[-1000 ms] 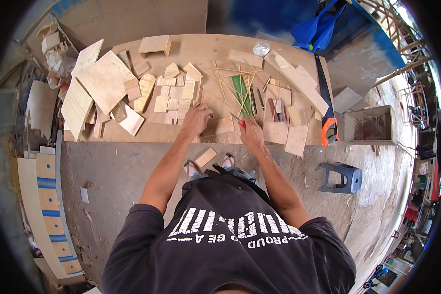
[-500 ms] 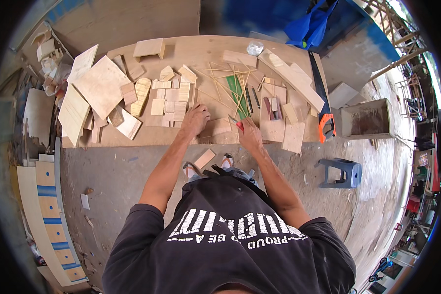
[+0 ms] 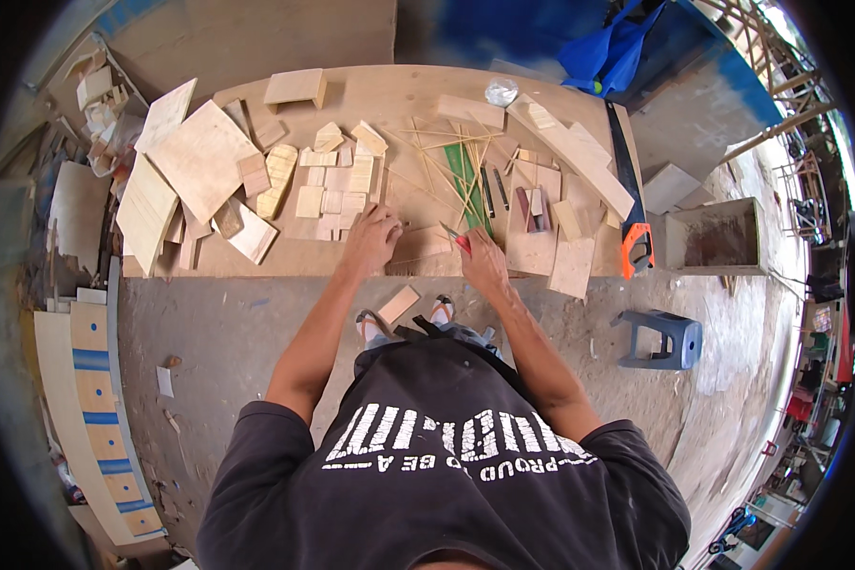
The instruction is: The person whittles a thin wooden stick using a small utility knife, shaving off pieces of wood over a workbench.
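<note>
My left hand rests at the near right corner of a flat arrangement of small wooden blocks, fingers bent and bunched; whatever is under its fingertips is hidden. A red-handled knife is in my closed right hand, its short blade pointing up and to the left. Between the hands lies a flat wooden piece near the table's front edge. Just beyond my right hand is a green ruler-like strip, with thin wooden sticks scattered over and beside it.
Wooden boards are piled at the left of the table. Two dark pens, a long plank and an orange-handled handsaw lie to the right. A blue stool stands on the floor, and a loose wood block lies by my feet.
My left hand has shifted slightly to the left and nearer to me, its fingers bunched closer. My right hand keeps the knife in nearly the same place. The view has moved a little.
</note>
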{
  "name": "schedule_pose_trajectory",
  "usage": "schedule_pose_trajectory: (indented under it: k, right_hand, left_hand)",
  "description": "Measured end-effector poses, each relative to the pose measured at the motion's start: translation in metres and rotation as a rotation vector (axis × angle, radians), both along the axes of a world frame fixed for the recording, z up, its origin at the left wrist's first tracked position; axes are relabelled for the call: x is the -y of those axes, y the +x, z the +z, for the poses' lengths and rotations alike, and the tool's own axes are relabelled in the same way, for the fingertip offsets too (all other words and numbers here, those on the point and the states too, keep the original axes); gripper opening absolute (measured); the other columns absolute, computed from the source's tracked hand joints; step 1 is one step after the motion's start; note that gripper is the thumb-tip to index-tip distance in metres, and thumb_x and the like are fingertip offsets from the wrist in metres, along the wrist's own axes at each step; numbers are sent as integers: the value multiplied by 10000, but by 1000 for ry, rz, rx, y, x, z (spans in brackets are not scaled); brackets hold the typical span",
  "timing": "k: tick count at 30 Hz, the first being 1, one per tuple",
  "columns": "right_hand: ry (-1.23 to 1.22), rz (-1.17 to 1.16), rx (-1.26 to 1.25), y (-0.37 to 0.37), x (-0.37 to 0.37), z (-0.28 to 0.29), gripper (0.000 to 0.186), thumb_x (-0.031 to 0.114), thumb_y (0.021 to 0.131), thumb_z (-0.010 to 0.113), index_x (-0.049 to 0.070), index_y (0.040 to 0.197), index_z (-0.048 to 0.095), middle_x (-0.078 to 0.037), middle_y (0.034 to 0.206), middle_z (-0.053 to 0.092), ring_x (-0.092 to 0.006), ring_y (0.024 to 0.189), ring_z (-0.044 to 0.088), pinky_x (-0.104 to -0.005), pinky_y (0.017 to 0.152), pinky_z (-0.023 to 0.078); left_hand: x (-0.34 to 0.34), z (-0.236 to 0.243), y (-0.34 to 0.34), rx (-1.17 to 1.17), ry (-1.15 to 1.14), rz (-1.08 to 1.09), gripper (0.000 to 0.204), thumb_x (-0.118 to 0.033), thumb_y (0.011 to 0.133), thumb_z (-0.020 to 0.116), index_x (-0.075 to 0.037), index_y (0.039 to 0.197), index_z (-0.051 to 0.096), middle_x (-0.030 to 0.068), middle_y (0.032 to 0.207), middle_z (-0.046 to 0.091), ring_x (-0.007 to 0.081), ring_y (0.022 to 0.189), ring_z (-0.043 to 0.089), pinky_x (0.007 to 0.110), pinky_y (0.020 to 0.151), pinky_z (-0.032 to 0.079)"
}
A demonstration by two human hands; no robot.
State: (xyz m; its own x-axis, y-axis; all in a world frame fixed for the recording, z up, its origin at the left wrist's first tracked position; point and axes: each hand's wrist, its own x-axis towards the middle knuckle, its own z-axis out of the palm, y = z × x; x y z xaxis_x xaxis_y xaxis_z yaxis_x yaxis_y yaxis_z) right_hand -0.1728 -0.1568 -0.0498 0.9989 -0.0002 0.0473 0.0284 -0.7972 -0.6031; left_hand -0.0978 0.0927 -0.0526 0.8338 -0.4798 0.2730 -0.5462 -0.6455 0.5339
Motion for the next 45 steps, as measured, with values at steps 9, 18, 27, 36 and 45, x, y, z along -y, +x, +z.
schedule_pose_trajectory:
  k: [9, 18, 27, 36, 45]
  right_hand:
    - [-84, 246, -79, 22, -24, -2, 133, 94, 900, 592, 25, 1014, 596, -186, 965, 635, -436, 906, 642, -522, 765, 519]
    - [-154, 406, -103, 39, -25, 3, 188, 44, 860, 570, 63, 1042, 612, -155, 1082, 624, -432, 922, 654, -534, 786, 531]
    - [-227, 448, -83, 43, -27, -7, 229, 44, 851, 560, 75, 1075, 593, -137, 1114, 591, -433, 924, 652, -534, 779, 538]
    - [-230, 477, -42, 46, -29, -7, 210, 41, 860, 545, 60, 1063, 592, -143, 1109, 600, -421, 923, 664, -524, 789, 547]
    - [-205, 402, -64, 45, -35, -12, 206, 98, 860, 611, 66, 1063, 599, -142, 1092, 603, -416, 920, 657, -519, 782, 537]
  left_hand:
    - [2, -29, -50, 41, 28, 197, 132, -76, 783, 692, -68, 912, 720, 66, 1081, 619, 305, 1134, 528, 414, 946, 463]
    - [9, -36, -59, 48, -75, 316, 157, -88, 794, 692, -63, 943, 734, 62, 1108, 616, 335, 1154, 516, 424, 969, 456]
    - [15, -40, -64, 15, -91, 403, 187, -73, 774, 694, -103, 951, 745, 50, 1141, 606, 356, 1204, 482, 471, 973, 415]
    - [13, -34, -59, 27, -36, 367, 182, -77, 783, 661, -136, 928, 755, 36, 1166, 594, 343, 1213, 472, 472, 981, 384]
    - [10, -38, -57, 9, -15, 338, 189, -92, 785, 665, -150, 940, 755, 32, 1181, 594, 339, 1224, 468, 477, 979, 379]
